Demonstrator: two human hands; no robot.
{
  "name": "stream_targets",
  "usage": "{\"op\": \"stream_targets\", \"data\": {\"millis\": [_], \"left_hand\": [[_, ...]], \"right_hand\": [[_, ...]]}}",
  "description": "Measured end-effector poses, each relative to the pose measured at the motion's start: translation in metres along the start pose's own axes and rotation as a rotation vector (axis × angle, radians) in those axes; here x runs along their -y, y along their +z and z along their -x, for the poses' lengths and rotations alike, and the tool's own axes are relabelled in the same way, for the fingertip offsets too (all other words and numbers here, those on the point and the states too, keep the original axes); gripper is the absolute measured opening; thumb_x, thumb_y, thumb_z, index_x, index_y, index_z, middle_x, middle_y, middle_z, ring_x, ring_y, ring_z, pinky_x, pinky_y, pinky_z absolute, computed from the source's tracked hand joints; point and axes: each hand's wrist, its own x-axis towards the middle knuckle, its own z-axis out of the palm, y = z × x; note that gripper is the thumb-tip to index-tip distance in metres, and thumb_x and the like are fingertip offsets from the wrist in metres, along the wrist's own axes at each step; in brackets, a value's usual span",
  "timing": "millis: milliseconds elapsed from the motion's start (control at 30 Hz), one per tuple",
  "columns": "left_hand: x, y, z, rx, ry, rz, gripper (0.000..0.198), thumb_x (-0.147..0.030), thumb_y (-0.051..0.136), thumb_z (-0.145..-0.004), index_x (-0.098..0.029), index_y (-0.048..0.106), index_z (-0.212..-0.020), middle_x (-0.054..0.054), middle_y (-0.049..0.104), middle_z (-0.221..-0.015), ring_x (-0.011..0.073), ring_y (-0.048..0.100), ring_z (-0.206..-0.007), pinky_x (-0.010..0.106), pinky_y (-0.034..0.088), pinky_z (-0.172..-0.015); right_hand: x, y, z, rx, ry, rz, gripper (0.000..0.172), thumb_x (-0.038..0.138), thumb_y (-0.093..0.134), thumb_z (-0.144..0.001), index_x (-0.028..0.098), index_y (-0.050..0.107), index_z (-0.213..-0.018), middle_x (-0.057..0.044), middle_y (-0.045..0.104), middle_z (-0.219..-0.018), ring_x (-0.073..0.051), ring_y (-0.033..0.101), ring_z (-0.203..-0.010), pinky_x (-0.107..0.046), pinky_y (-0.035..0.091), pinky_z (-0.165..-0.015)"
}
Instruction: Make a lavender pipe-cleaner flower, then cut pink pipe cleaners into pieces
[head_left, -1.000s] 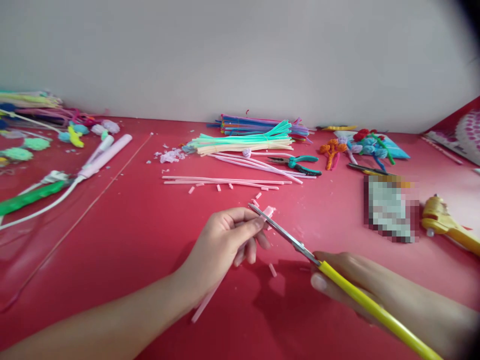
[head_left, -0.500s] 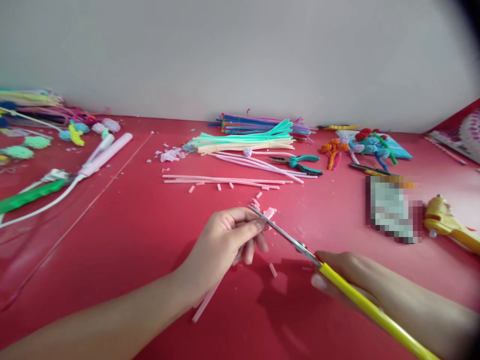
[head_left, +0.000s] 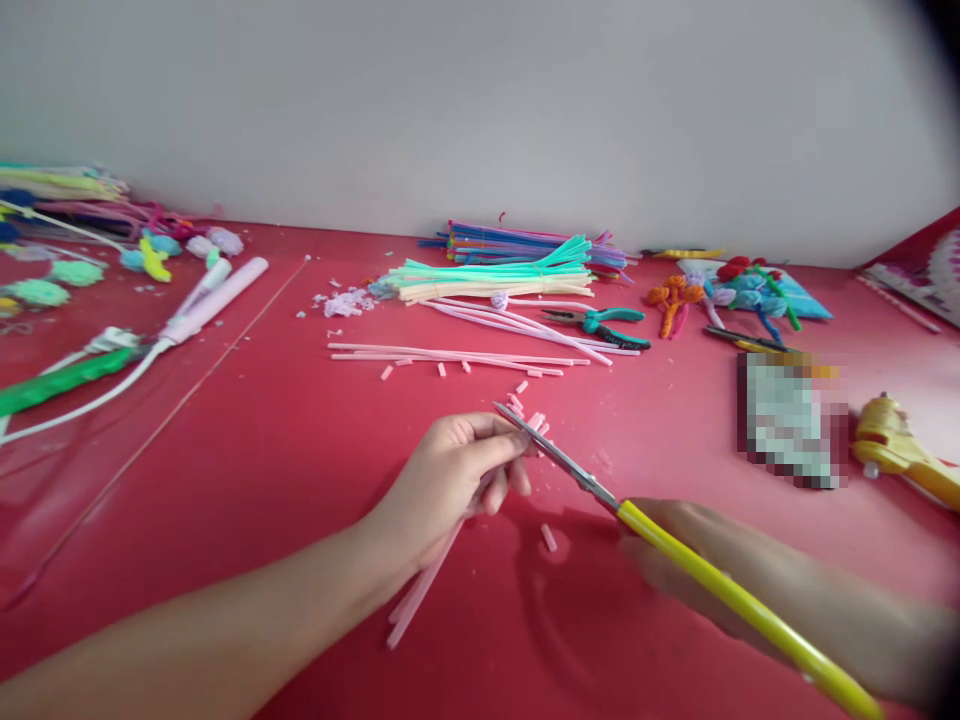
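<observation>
Since the frame half a second ago, the yellow-handled scissors [head_left: 675, 549] have shifted toward my left hand [head_left: 450, 470], and the pink stems [head_left: 427, 583] have fanned out below its wrist. The red bench [head_left: 285, 430] carries everything. My left hand pinches the pink stems between thumb and fingers, well apart from the bench's far edge. My right hand [head_left: 701, 528] grips the scissors; its fingers are partly hidden. The scissors cross the stems at the left fingertips; I cannot tell how far they are closed. Near the bench's far edge I see a mint-and-cream bundle [head_left: 491, 283]. Loose pink lengths [head_left: 450, 357] lie nearer to me, teal pliers [head_left: 600, 320] just beyond them, and short pink pieces [head_left: 550, 538] are scattered around the left hand.
</observation>
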Motion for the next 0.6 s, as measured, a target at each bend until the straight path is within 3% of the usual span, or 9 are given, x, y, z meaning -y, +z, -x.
{"op": "stream_targets", "data": {"millis": [133, 200, 400, 600], "left_hand": [[0.003, -0.002, -0.003, -0.020, -0.017, 0.037, 0.015, -0.022, 0.052, -0.077, -0.013, 0.056, -0.066, -0.001, 0.057, -0.053, 0.0023, 0.035, -0.032, 0.016, 0.019, -0.032], [0.004, -0.003, -0.004, -0.024, -0.015, 0.043, 0.015, -0.022, 0.052, -0.076, -0.013, 0.056, -0.065, -0.001, 0.056, -0.051, 0.0021, 0.034, -0.032, 0.016, 0.017, -0.032], [0.004, -0.004, -0.005, -0.008, -0.034, 0.040, 0.013, -0.020, 0.050, -0.076, -0.014, 0.059, -0.069, -0.002, 0.055, -0.050, 0.0021, 0.032, -0.032, 0.015, 0.016, -0.032], [0.004, -0.001, -0.005, -0.022, -0.082, 0.068, 0.013, -0.019, 0.051, -0.075, -0.013, 0.058, -0.066, -0.001, 0.056, -0.049, 0.0019, 0.032, -0.030, 0.016, 0.015, -0.031]], "right_hand": [[0.011, -0.001, -0.006, 0.163, 0.162, -0.141, 0.032, 0.042, 0.050, -0.073, 0.020, 0.049, -0.050, 0.004, 0.040, -0.039, -0.007, 0.032, -0.035, -0.019, 0.026, -0.033], [0.021, -0.006, -0.005, 0.165, 0.193, -0.154, 0.029, 0.041, 0.053, -0.071, 0.020, 0.048, -0.052, 0.005, 0.038, -0.042, -0.006, 0.029, -0.036, -0.018, 0.024, -0.033], [0.032, -0.017, -0.001, 0.162, 0.140, -0.117, 0.024, 0.044, 0.053, -0.070, 0.021, 0.052, -0.063, 0.005, 0.040, -0.048, -0.007, 0.030, -0.039, -0.019, 0.024, -0.034], [0.024, -0.014, 0.000, 0.252, 0.090, -0.238, 0.036, 0.047, 0.043, -0.074, 0.020, 0.037, -0.052, 0.005, 0.030, -0.048, -0.006, 0.023, -0.042, -0.017, 0.022, -0.035]]}}
